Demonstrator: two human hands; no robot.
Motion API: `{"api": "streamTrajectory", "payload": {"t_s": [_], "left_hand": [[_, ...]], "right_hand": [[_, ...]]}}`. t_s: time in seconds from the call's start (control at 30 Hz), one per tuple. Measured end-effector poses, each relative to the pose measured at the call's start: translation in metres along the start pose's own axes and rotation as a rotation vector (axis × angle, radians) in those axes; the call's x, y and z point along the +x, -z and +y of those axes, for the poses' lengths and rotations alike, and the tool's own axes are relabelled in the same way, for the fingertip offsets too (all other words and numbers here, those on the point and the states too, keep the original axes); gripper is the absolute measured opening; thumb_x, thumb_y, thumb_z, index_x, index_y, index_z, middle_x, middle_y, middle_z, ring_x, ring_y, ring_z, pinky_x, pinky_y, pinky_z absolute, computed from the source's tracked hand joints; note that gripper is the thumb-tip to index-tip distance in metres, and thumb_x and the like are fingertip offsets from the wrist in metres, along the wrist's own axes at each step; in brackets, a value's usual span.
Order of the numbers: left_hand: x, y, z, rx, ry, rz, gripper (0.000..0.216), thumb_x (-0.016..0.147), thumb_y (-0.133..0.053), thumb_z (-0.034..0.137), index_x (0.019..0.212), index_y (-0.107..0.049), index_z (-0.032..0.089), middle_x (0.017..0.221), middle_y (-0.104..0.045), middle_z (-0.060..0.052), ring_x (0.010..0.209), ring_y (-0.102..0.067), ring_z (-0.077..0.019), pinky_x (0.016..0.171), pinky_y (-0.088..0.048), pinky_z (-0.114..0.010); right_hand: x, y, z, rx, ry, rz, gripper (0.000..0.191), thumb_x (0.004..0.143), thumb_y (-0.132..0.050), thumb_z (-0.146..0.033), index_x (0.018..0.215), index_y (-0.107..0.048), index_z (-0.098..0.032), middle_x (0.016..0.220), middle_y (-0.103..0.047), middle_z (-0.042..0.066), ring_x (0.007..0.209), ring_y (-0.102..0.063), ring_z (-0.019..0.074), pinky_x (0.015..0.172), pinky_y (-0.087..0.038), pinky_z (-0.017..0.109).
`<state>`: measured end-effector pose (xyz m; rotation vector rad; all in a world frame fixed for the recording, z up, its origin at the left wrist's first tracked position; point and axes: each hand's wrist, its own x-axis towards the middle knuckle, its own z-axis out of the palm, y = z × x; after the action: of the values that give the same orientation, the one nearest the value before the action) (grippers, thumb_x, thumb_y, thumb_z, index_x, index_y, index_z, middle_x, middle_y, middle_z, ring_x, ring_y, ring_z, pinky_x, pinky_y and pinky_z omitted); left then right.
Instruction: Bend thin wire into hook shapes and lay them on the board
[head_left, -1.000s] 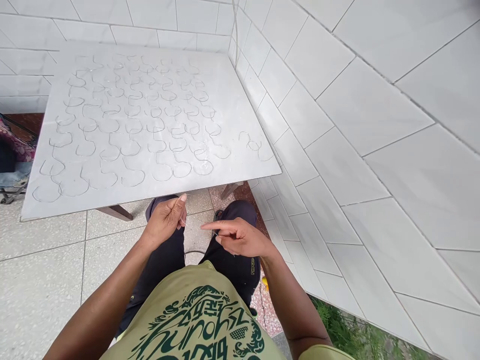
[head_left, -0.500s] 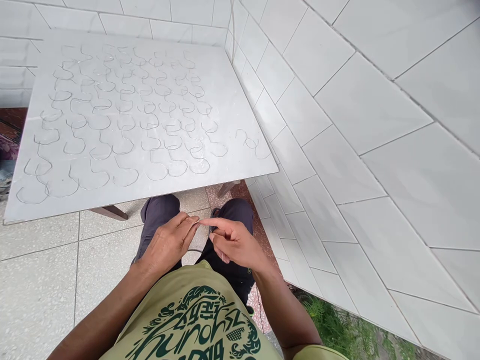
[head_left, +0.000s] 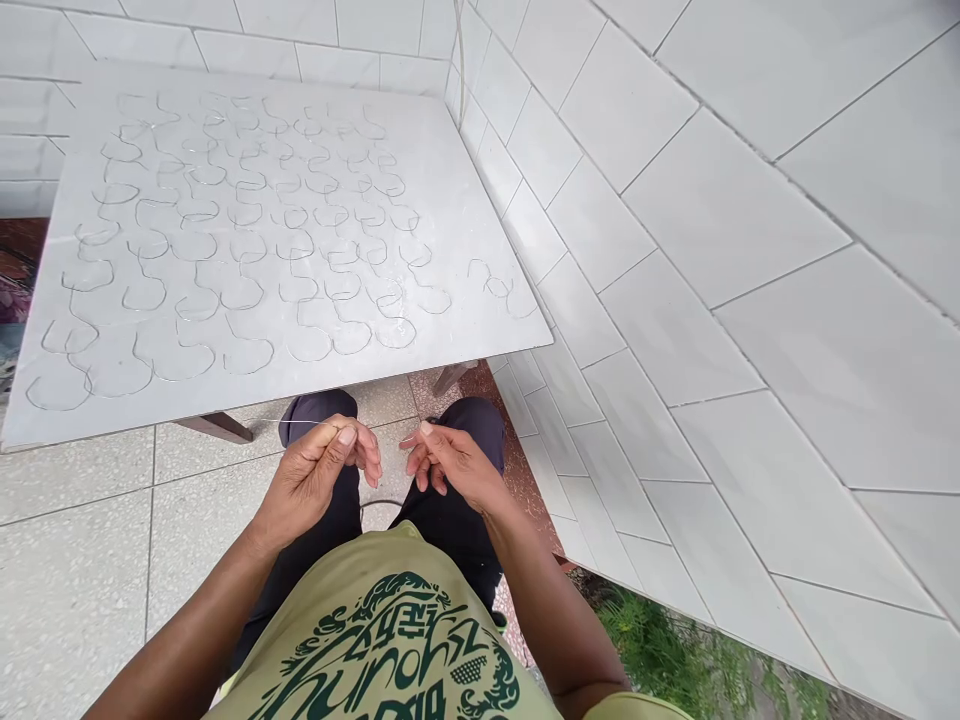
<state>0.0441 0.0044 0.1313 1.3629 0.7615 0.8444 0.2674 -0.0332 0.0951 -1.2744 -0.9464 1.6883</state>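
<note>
My left hand [head_left: 319, 472] and my right hand [head_left: 450, 462] are held close together above my knees, just below the near edge of a white board [head_left: 465, 180]. Both hands pinch a thin wire [head_left: 294, 422]; a straight end of it sticks out to the left of my left thumb. Part of the wire loops down between my legs [head_left: 379, 504]. The board carries several rows of bent S-shaped wire hooks [head_left: 247, 250], laid flat side by side. A small separate group of hooks [head_left: 501, 287] lies near the board's right corner.
The board rests on wooden legs [head_left: 217, 428] over a speckled tile floor [head_left: 82, 560]. A white tiled wall [head_left: 712, 250] runs along the right side and behind the board. Grass [head_left: 660, 650] shows at the lower right. Some cloth lies at the far left edge [head_left: 11, 300].
My hands came together, fingertips touching, then drew slightly apart with the wire pinched between them. My right index finger, stretched out before, is now curled in. The view has shifted a little.
</note>
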Motion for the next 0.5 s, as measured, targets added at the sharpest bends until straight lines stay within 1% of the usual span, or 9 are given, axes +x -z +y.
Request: {"api": "streamTrajectory", "payload": {"t_s": [0.07,0.13,0.23,0.3,0.4,0.5], "left_hand": [[-0.001,0.0,-0.001,-0.029,0.011,-0.015,0.028,0.11,-0.046,0.034,0.104,-0.068,0.018,0.1,-0.072,-0.008,0.076,-0.069,-0.0156,0.074,-0.053,-0.033],[-0.002,-0.001,-0.004,-0.043,0.033,-0.012,0.029,0.11,-0.047,0.036,0.104,-0.068,0.017,0.101,-0.073,-0.009,0.077,-0.069,-0.0165,0.075,-0.053,-0.034],[-0.001,-0.002,-0.009,-0.046,0.093,0.02,0.03,0.109,-0.048,0.039,0.101,-0.067,0.017,0.092,-0.072,-0.006,0.073,-0.068,-0.0161,0.073,-0.055,-0.033],[0.0,-0.003,-0.012,-0.048,0.152,0.044,0.032,0.108,-0.049,0.043,0.098,-0.066,0.017,0.085,-0.07,-0.004,0.069,-0.067,-0.0158,0.069,-0.057,-0.033],[0.003,-0.003,-0.016,-0.052,0.247,0.056,0.036,0.106,-0.051,0.049,0.095,-0.063,0.017,0.083,-0.068,-0.004,0.067,-0.068,-0.0169,0.064,-0.059,-0.033],[0.004,-0.003,-0.02,0.021,0.303,0.071,0.036,0.104,-0.053,0.051,0.098,-0.062,0.017,0.081,-0.068,-0.003,0.066,-0.07,-0.0176,0.064,-0.061,-0.034]], "right_hand": [[0.001,-0.009,0.003,0.06,-0.039,-0.074,0.059,0.096,-0.058,-0.07,0.101,-0.07,-0.012,0.078,-0.071,0.007,0.052,-0.062,0.012,0.036,-0.035,0.019],[0.0,-0.016,0.002,0.15,-0.012,-0.104,0.051,0.097,-0.061,-0.062,0.104,-0.071,-0.012,0.08,-0.072,0.007,0.053,-0.063,0.0124,0.037,-0.037,0.019],[-0.005,-0.019,0.0,0.287,0.086,-0.075,0.032,0.095,-0.067,-0.044,0.107,-0.072,-0.014,0.081,-0.071,0.005,0.057,-0.064,0.0121,0.04,-0.04,0.019],[-0.008,-0.018,-0.001,0.335,0.135,-0.06,0.027,0.094,-0.068,-0.038,0.107,-0.072,-0.015,0.083,-0.07,0.004,0.059,-0.064,0.0123,0.041,-0.041,0.019],[-0.01,-0.017,0.001,0.281,0.176,-0.045,0.027,0.096,-0.068,-0.041,0.103,-0.072,-0.015,0.081,-0.069,0.003,0.06,-0.064,0.0125,0.042,-0.043,0.02],[-0.01,-0.02,0.005,0.16,0.193,0.011,0.032,0.1,-0.063,-0.046,0.093,-0.068,-0.016,0.072,-0.067,0.002,0.054,-0.061,0.0113,0.043,-0.043,0.02]]}}
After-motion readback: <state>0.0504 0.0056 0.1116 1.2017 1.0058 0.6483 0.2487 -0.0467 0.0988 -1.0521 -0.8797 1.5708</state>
